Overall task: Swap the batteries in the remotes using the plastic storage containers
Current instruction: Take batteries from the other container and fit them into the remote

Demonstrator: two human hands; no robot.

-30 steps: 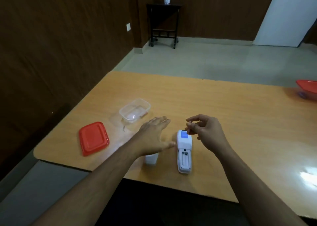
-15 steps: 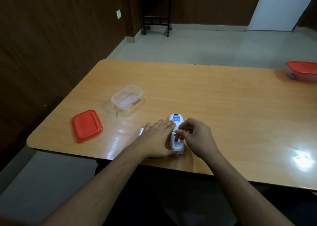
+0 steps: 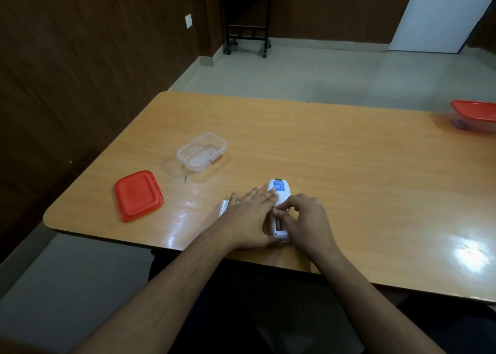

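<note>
A white remote point(image 3: 279, 192) with a blue label lies face down near the table's front edge, its battery bay uncovered. My left hand point(image 3: 249, 219) lies flat beside it, fingers straight, steadying its left side. My right hand point(image 3: 306, 219) curls its fingers over the bay and pinches a battery point(image 3: 278, 225) sitting in it. A white battery cover point(image 3: 225, 207) peeks out from under my left hand. An open clear container point(image 3: 201, 152) stands to the left, its red lid point(image 3: 138, 195) lying beside it.
A second container with a red lid point(image 3: 475, 114) sits at the table's far right edge. The wooden table point(image 3: 349, 171) has a rounded front left corner. A dark wheeled side table point(image 3: 247, 18) stands by the back wall.
My right hand came down from above the remote onto its battery bay. My left hand drew in flat against the remote's left side. The camera tilted down.
</note>
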